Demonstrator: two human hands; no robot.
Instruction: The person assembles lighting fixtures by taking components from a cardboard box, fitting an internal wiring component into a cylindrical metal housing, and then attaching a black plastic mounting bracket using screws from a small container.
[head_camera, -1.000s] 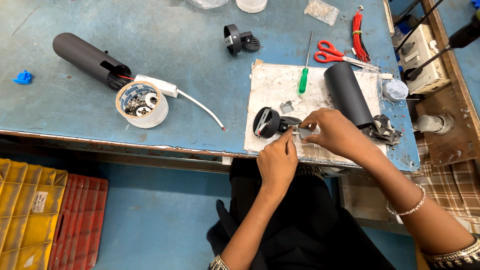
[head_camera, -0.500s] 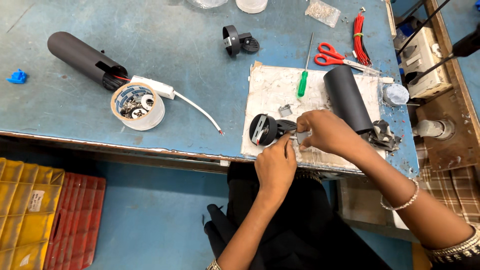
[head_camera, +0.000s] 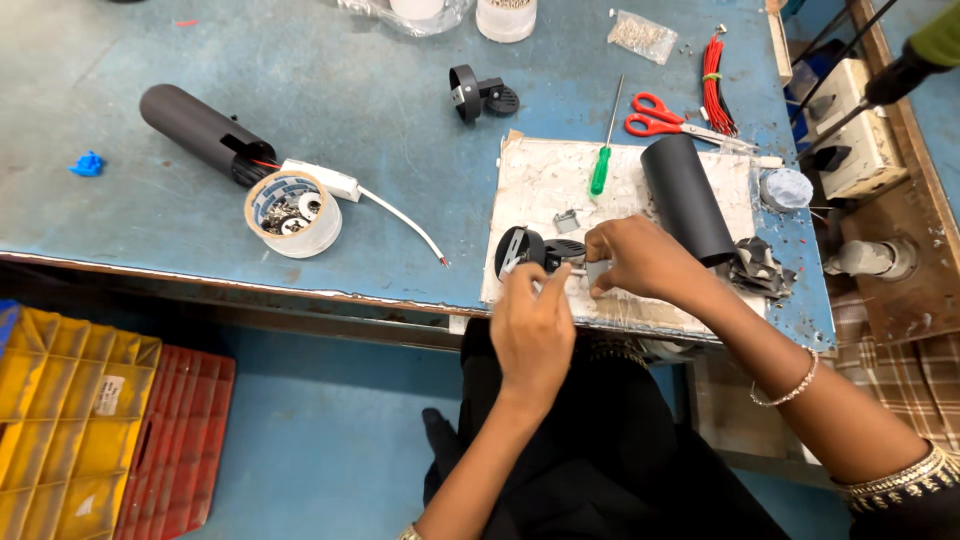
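both hands have slid a bit lower in the frame. the left hand (head_camera: 533, 325) and right hand (head_camera: 640, 258) still pinch the small black bracket (head_camera: 535, 252) together at the middle.

Obstacles: black tube (head_camera: 686, 198) right of hands, screwdriver (head_camera: 603, 160) and clip (head_camera: 567, 221) behind. Free room: bare surface (head_camera: 400, 110) leftward.

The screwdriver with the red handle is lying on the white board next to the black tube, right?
Not quite: the screwdriver has a green handle, not red. The head view shows it lying on the white board beside the black tube; the red handles belong to the scissors.
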